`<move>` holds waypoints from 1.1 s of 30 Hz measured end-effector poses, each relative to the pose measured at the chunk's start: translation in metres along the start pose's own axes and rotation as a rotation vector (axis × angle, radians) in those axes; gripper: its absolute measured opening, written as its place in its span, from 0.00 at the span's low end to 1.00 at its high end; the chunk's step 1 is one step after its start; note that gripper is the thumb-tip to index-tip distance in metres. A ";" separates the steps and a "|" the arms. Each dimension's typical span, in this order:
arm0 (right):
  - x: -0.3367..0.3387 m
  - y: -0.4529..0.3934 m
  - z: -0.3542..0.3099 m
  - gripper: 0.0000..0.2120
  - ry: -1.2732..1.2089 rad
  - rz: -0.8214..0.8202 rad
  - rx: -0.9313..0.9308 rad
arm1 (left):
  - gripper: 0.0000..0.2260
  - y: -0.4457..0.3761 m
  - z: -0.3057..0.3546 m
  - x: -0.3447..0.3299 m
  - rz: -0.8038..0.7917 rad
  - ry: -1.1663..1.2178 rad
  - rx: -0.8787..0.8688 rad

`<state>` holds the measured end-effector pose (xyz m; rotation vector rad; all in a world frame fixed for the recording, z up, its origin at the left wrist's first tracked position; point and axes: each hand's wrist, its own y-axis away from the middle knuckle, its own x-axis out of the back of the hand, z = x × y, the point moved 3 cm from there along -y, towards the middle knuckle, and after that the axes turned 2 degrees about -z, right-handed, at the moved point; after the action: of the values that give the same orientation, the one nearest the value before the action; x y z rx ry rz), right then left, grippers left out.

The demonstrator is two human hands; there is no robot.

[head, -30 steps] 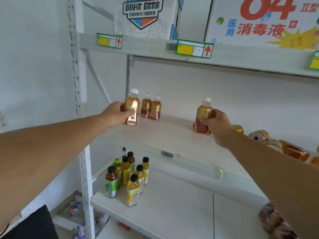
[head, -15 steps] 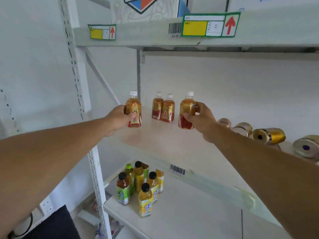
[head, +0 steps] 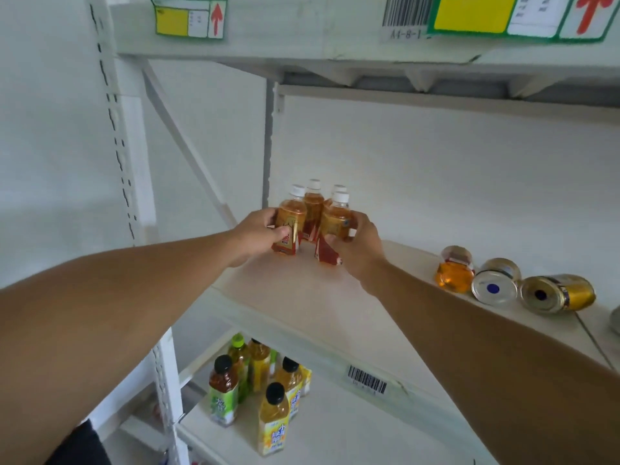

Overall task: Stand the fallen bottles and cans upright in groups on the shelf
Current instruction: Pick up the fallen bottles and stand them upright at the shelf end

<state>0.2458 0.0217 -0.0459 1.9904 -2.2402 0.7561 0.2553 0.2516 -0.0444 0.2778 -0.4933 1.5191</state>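
Observation:
Several small amber tea bottles with white caps stand bunched at the back left of the middle shelf (head: 302, 297). My left hand (head: 256, 234) grips the front left bottle (head: 291, 218). My right hand (head: 357, 245) grips the front right bottle (head: 336, 219). Behind them stand two more bottles (head: 313, 201), touching. Further right on the same shelf a bottle (head: 454, 271) lies on its side, then a silver can (head: 496, 286) and a gold can (head: 557, 293), both fallen.
The shelf above (head: 302, 31) hangs low overhead with price tags. On the shelf below stands a group of black-capped and green-capped bottles (head: 258, 387). A white perforated upright post (head: 124, 135) is at left. Another fallen can (head: 615, 320) shows at the right edge.
Both hands have brought their bottles inward and back against the two standing bottles, so the bottles now form one tight cluster. My head has moved closer to the shelf.

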 end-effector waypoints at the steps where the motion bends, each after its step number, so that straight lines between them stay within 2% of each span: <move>1: -0.005 -0.002 0.003 0.31 0.020 0.021 -0.010 | 0.19 -0.004 -0.001 -0.002 -0.014 0.000 -0.019; 7: -0.021 -0.007 0.012 0.35 0.151 0.059 -0.019 | 0.18 -0.017 -0.007 -0.009 -0.031 -0.128 -0.133; 10: -0.028 -0.010 0.012 0.30 0.252 -0.008 -0.008 | 0.18 -0.024 -0.006 -0.011 -0.057 -0.125 -0.139; 15: -0.034 -0.016 0.012 0.30 0.253 -0.109 -0.061 | 0.18 -0.031 -0.008 -0.012 -0.112 -0.129 -0.130; 23: -0.035 -0.017 0.016 0.32 0.262 -0.104 -0.042 | 0.21 -0.029 -0.008 -0.013 -0.170 -0.133 -0.105; 26: -0.030 -0.017 0.015 0.33 0.272 -0.135 -0.033 | 0.26 -0.024 -0.006 -0.008 -0.219 -0.126 -0.098; 29: -0.016 -0.014 0.013 0.37 0.342 -0.146 -0.020 | 0.36 -0.014 -0.008 0.007 -0.187 -0.303 -0.091; 33: 0.018 -0.005 0.015 0.46 0.677 -0.167 0.041 | 0.40 0.002 -0.009 0.035 -0.102 -0.758 -0.137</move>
<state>0.2520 -0.0008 -0.0509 1.5712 -1.6559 1.2272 0.2537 0.2870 -0.0362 0.7672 -1.1547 1.2381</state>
